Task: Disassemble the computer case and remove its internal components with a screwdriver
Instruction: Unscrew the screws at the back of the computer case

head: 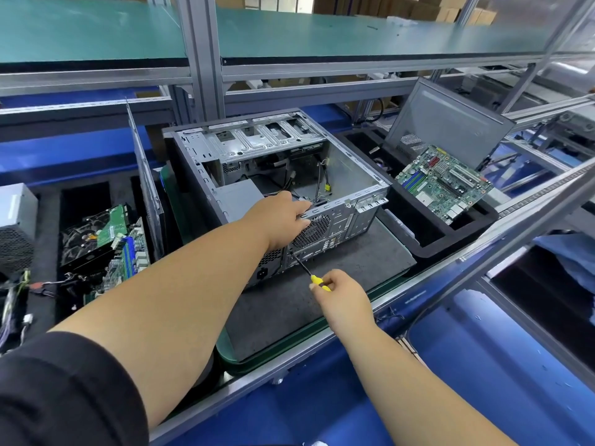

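Note:
An open grey computer case (351, 162) lies on its side on a dark mat (289, 313), rear panel facing me. Loose cables and a power supply (236, 194) remain inside it. My left hand (283, 217) grips the top edge of the rear panel, just above the fan grille (317, 230). My right hand (341, 296) holds a yellow-handled screwdriver (307, 272). Its black tip touches the rear panel, low and left of the grille.
A removed green motherboard (444, 183) rests in a black foam tray (450, 233) on the right, with a side panel (447, 120) leaning behind it. Left trays hold a hard drive (93, 233), another board (128, 255) and a power supply (16, 226). An upright panel (145, 178) stands left of the case.

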Demonstrator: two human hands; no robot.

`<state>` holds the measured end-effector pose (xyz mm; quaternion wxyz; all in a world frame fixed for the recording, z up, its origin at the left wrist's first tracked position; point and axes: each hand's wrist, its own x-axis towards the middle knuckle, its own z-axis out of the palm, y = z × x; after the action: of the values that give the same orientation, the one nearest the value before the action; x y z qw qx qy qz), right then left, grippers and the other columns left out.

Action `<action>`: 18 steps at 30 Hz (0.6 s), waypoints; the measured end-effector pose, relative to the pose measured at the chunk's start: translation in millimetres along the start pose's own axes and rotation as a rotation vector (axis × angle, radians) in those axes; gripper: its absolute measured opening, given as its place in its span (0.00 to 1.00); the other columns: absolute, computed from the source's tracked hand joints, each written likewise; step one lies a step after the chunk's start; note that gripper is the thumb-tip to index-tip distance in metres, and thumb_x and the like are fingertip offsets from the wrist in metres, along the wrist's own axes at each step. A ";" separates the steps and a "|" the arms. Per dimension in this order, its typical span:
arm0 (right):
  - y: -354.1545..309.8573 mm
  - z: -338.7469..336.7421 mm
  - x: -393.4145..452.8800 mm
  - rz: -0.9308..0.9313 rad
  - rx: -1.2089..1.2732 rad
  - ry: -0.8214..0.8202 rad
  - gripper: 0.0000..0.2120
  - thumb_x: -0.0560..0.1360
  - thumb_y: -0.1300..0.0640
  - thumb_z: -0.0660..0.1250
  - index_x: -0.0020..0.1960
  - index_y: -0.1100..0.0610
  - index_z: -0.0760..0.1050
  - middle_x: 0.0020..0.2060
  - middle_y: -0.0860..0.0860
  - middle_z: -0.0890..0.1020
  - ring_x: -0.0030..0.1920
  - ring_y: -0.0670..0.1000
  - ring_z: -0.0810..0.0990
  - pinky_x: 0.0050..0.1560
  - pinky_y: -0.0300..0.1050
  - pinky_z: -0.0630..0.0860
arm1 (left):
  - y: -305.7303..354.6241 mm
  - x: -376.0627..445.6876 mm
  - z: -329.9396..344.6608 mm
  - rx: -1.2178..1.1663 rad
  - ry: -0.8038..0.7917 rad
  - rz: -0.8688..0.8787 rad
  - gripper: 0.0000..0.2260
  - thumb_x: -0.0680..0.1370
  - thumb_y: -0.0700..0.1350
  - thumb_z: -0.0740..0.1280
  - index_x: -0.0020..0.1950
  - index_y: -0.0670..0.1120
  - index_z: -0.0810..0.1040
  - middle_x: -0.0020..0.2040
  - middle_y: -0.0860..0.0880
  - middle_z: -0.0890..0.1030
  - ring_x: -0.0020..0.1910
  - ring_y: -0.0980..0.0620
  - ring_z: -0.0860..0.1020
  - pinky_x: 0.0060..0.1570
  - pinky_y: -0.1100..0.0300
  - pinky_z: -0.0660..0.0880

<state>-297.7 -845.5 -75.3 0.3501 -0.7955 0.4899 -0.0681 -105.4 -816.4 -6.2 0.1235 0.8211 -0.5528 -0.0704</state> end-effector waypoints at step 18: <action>-14.0 -5.4 0.6 0.434 0.617 -0.312 0.16 0.83 0.50 0.61 0.42 0.58 0.77 0.26 0.49 0.78 0.21 0.46 0.71 0.25 0.38 0.67 | -0.9 0.3 0.5 0.011 0.023 0.033 0.17 0.82 0.55 0.58 0.69 0.51 0.71 0.49 0.47 0.68 0.53 0.42 0.74 0.46 0.56 0.66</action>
<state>-289.6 -844.8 -62.7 0.6488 -0.5320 0.5439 -0.0149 -104.6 -816.3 -7.0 0.1262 0.8133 -0.5652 -0.0560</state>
